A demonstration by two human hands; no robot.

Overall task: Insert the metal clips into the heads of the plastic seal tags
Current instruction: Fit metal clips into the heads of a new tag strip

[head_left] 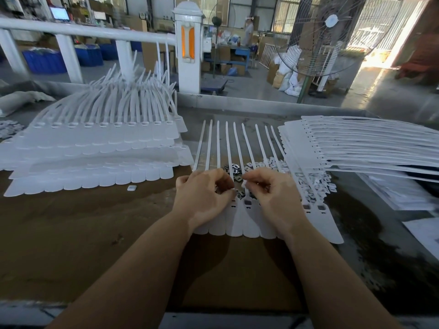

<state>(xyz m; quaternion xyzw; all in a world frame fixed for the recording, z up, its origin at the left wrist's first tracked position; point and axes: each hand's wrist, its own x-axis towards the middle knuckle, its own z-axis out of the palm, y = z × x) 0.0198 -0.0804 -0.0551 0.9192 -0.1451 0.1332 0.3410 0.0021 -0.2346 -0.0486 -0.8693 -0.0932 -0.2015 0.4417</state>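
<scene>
Both forearms reach forward from the bottom of the view and meet over a joined strip of white seal tags (240, 224) lying flat on the brown table (95, 233), their flag ends toward the person and their thin tails fanned away. The left hand (204, 193) lies knuckles up on the left part of the strip, its fingers curled down and inward at the tag heads; what they pinch is hidden beneath them, so I cannot tell whether it holds a clip. The right hand (273, 188) sits just beside it, wrist resting on the tags, thumb and forefinger pinched together on a small white piece at the head of one tag near the middle of the strip. The two hands' fingertips nearly touch. Several heads to the right of the hands show dark square inserts already seated. A loose heap of metal clips (308, 179) lies over the tails just behind and to the right of the hands. Stacks of finished tags (95, 148) rest to the left, and another stack (356, 143) fans out at right.
</scene>
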